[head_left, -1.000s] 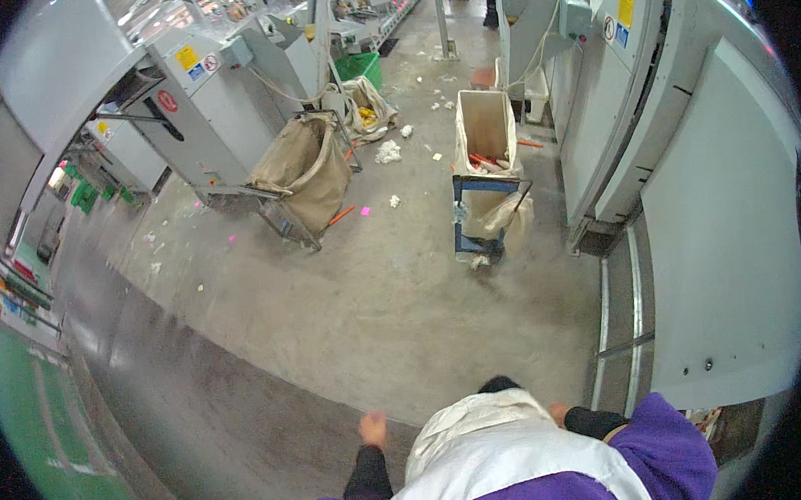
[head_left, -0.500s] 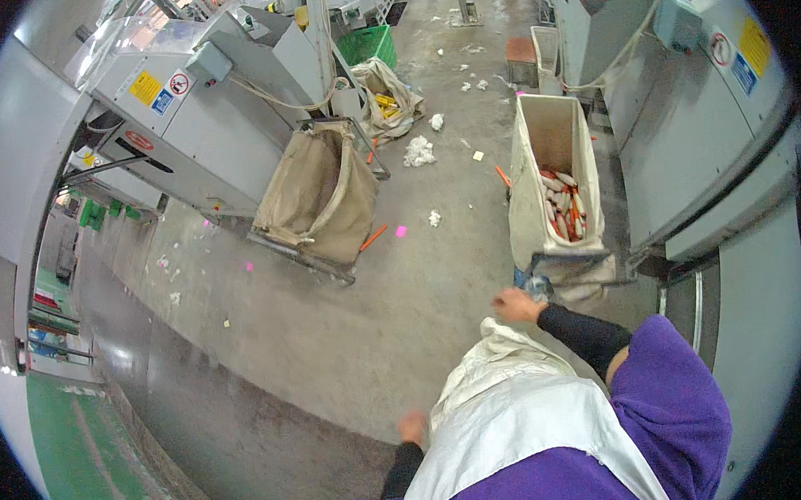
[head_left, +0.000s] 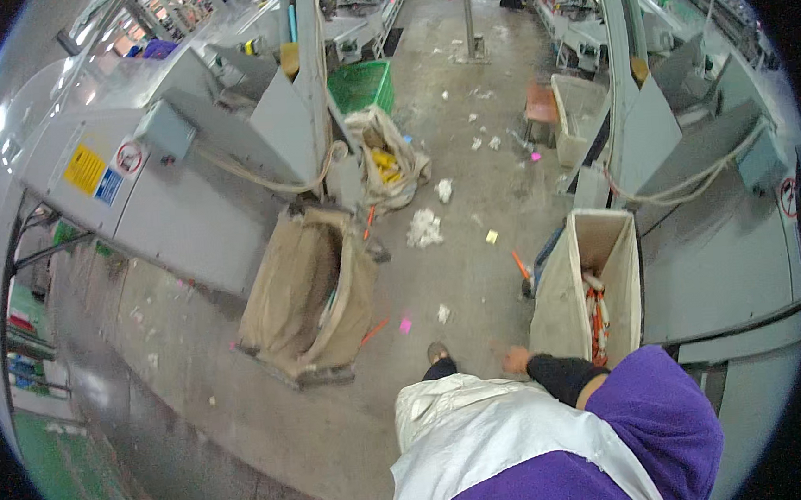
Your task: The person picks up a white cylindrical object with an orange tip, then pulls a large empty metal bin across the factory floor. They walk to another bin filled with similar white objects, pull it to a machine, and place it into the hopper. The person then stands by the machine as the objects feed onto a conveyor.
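My right hand (head_left: pixel 516 361) hangs over the floor in front of me, smeared by motion, so its fingers are not clear. Just right of it stands a tall cream cloth bin (head_left: pixel 559 309) holding orange and white bobbins (head_left: pixel 598 315) deep inside. I cannot see anything in the hand, and it looks apart from the bin. My left hand is out of the picture. Ahead on the left is a wheeled beige cloth bin (head_left: pixel 277 282), its mouth gaping.
Grey machines (head_left: pixel 190 227) line both sides of the aisle. Farther along are a cloth sack with yellow bobbins (head_left: pixel 385 166), a green crate (head_left: pixel 387 88), a reddish stool (head_left: pixel 540 105) and a pale bin (head_left: pixel 581 112). White fluff (head_left: pixel 424 229) and orange tubes lie on the floor.
I have moved forward along the aisle, and both cloth bins are closer. The right-hand bin now stands beside my right arm. My left hand has left the view.
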`<act>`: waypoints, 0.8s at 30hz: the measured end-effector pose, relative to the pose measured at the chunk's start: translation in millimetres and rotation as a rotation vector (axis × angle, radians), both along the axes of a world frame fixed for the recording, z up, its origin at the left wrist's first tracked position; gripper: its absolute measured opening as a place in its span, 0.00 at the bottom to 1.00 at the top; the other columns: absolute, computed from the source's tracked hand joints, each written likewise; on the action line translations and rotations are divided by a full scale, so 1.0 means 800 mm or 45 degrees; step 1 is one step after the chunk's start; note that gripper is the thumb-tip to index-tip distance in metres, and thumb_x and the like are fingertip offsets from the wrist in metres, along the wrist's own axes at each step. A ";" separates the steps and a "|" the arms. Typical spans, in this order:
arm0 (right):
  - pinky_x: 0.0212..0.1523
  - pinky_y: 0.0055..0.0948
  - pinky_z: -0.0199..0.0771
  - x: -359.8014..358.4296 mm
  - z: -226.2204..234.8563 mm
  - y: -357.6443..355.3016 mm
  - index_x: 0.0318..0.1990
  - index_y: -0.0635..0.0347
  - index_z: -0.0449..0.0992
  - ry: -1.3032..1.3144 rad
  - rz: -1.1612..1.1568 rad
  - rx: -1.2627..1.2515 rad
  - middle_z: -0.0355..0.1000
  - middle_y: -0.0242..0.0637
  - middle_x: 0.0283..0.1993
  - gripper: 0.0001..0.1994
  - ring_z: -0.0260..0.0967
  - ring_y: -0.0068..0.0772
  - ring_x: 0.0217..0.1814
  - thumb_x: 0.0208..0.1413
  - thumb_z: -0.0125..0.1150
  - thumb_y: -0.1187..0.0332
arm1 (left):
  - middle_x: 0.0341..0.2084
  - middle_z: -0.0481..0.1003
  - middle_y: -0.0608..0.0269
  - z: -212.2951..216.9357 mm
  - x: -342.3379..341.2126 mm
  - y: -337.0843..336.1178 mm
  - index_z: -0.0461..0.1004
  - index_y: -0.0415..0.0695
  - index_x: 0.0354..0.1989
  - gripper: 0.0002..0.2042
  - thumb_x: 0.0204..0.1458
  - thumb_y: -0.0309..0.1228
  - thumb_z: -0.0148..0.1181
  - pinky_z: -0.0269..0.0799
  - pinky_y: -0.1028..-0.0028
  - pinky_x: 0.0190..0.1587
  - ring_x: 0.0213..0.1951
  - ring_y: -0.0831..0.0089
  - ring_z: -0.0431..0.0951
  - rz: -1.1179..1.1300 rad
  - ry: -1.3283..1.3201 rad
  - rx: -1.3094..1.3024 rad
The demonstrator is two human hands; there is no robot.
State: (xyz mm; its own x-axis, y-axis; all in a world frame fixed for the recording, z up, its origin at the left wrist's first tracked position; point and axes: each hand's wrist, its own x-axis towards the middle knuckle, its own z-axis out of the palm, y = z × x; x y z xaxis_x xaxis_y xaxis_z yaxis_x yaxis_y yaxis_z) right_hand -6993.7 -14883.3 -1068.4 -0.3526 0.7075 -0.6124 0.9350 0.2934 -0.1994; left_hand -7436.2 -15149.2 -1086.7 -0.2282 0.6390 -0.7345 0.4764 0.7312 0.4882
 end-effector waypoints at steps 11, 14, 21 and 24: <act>0.49 0.47 0.76 0.225 0.107 0.227 0.47 0.59 0.82 0.764 -2.124 -0.483 0.81 0.46 0.44 0.15 0.77 0.51 0.49 0.57 0.65 0.61 | 0.39 0.84 0.51 0.232 -0.081 0.982 0.83 0.40 0.42 0.15 0.55 0.39 0.64 0.76 0.55 0.50 0.45 0.51 0.83 -0.027 0.304 0.944; 0.49 0.47 0.75 0.280 0.094 0.361 0.46 0.60 0.81 0.712 -2.063 -0.473 0.81 0.47 0.44 0.14 0.77 0.50 0.48 0.58 0.65 0.61 | 0.40 0.85 0.54 0.302 0.036 1.178 0.82 0.39 0.44 0.15 0.55 0.37 0.68 0.78 0.62 0.49 0.44 0.62 0.85 0.229 0.018 1.117; 0.49 0.48 0.74 0.410 0.096 0.729 0.42 0.62 0.80 0.666 -1.073 0.246 0.80 0.47 0.43 0.14 0.76 0.49 0.46 0.60 0.63 0.60 | 0.43 0.84 0.51 0.268 0.271 1.325 0.84 0.44 0.45 0.18 0.52 0.43 0.68 0.77 0.58 0.53 0.48 0.50 0.83 -0.535 0.134 0.653; 0.50 0.54 0.73 0.437 0.165 0.930 0.45 0.61 0.82 0.510 -0.862 0.601 0.78 0.57 0.48 0.20 0.75 0.61 0.51 0.61 0.59 0.53 | 0.40 0.85 0.54 0.216 0.290 1.304 0.86 0.46 0.43 0.18 0.55 0.46 0.64 0.78 0.58 0.50 0.46 0.55 0.84 -0.316 -0.072 0.319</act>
